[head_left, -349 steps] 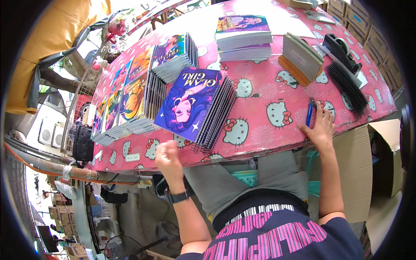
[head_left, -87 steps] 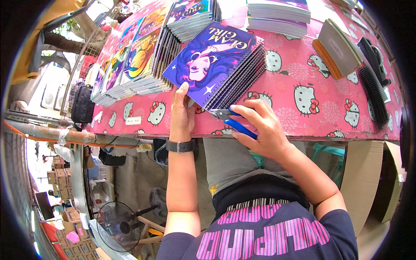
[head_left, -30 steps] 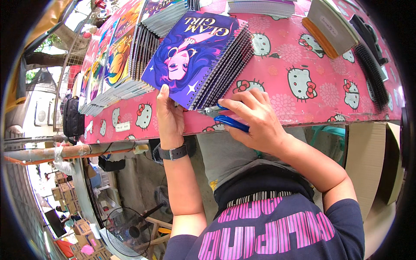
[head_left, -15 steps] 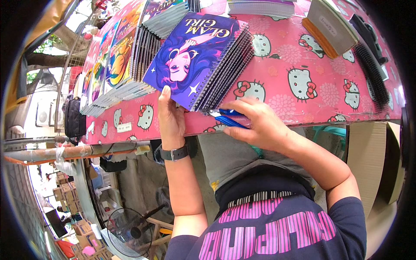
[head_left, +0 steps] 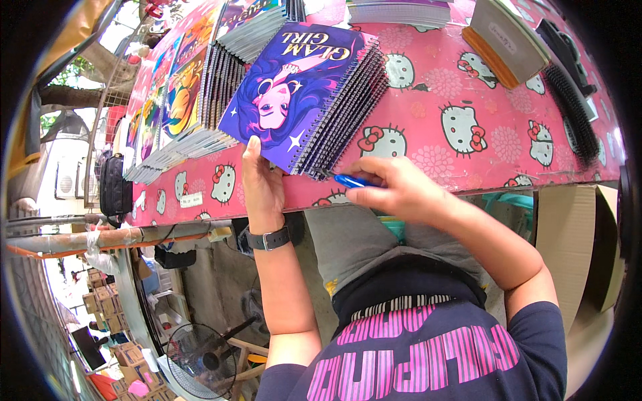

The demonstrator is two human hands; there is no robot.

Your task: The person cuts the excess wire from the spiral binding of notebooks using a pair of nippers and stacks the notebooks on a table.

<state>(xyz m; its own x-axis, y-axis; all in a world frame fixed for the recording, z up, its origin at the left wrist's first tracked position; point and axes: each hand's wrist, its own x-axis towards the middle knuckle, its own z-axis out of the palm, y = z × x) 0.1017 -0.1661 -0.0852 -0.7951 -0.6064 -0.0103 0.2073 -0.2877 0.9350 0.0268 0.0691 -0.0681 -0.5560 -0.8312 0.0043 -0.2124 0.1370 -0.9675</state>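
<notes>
A stack of purple spiral notebooks point(head_left: 281, 110) with black wire bindings lies slanted on the table, its top cover showing a drawn long-haired figure upside down to me. My left hand point(head_left: 264, 184) grips the stack's near corner, thumb on the top cover and fingers low at the side. In my right hand point(head_left: 401, 187) is a pair of blue-handled pliers point(head_left: 352, 181), handles squeezed together. Their jaws are at the near end of the wire bindings, low in the stack. Whether they grip a wire is too small to tell.
The table wears a pink cartoon-cat cover point(head_left: 461, 160). More spiral notebooks point(head_left: 184, 93) stand in stacks at left, and another stack point(head_left: 401, 13) lies at the far edge. A cardboard holder point(head_left: 511, 43) and black binding coils point(head_left: 572, 113) are at right. A fan point(head_left: 204, 361) stands lower left.
My right hand has squeezed the pliers' handles, which were spread apart before, together. The notebook stack and my left hand have barely shifted.
</notes>
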